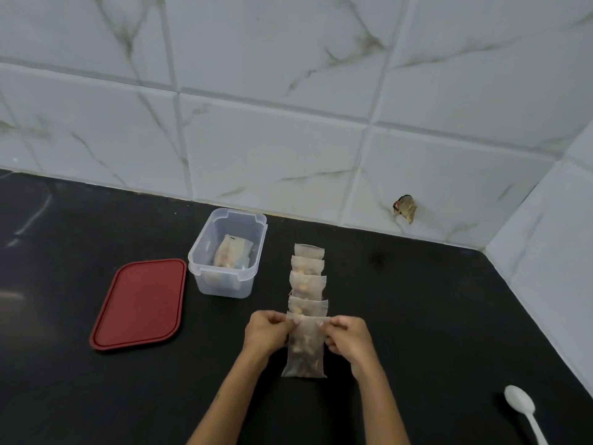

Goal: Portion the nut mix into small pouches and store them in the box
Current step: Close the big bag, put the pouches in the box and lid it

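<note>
One filled translucent pouch was pinched at its top; four more lay overlapped behind; the clear box stood open, its red lid flat alongside.

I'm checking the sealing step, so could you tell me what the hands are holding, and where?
Both hands, left hand and right hand, pinch the nearest pouch at its top edge, one at each corner.

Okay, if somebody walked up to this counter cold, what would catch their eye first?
Probably the two hands at the near middle of the black counter: the left hand and right hand pinch the top corners of a filled pouch, with a row of filled pouches lined up behind it. Next, the red lid lying flat at left, beside the open clear box with something already inside.
</note>
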{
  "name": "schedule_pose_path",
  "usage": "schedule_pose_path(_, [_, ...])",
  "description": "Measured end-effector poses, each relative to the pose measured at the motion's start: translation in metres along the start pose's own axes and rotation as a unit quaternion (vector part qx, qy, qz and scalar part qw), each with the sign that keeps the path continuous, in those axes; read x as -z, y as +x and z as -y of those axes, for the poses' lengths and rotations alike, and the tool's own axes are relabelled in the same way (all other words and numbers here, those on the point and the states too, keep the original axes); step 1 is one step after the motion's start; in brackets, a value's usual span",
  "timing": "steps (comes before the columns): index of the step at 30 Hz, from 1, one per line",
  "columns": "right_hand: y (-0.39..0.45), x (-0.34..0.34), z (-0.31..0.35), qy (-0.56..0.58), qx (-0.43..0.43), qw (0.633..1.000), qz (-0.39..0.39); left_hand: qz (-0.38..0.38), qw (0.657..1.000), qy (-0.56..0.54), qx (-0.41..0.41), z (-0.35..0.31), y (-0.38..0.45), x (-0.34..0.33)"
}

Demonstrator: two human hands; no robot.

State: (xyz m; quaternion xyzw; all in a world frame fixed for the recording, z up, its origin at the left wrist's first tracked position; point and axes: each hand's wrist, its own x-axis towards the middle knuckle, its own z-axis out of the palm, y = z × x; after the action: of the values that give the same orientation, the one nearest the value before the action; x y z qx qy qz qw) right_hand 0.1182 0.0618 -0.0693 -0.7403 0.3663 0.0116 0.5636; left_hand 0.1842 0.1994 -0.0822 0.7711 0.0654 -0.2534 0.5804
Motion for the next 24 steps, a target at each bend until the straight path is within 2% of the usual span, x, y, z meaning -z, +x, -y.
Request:
schedule_pose_path(5, [0.004, 0.006, 0.0, 0.059, 0.013, 0.998, 0.018, 0.003, 0.998, -0.059, -0.028, -0.002, 0.0, 0.0])
schedule_pose_path(12, [0.012, -0.003, 0.001, 0.058, 0.084, 0.992, -0.07, -0.038, 0.996, -0.028, -0.078, -0.004, 0.014, -0.012])
schedule_pose_path(17, [0.022, -0.003, -0.001, 0.084, 0.066, 0.993, -0.058, -0.037, 0.995, -0.012, -0.094, -0.004, 0.02, -0.012])
schedule_pose_path(24, [0.022, 0.003, -0.001, 0.143, 0.072, 0.987, -0.032, -0.047, 0.986, -0.02, -0.16, 0.0, 0.014, -0.009])
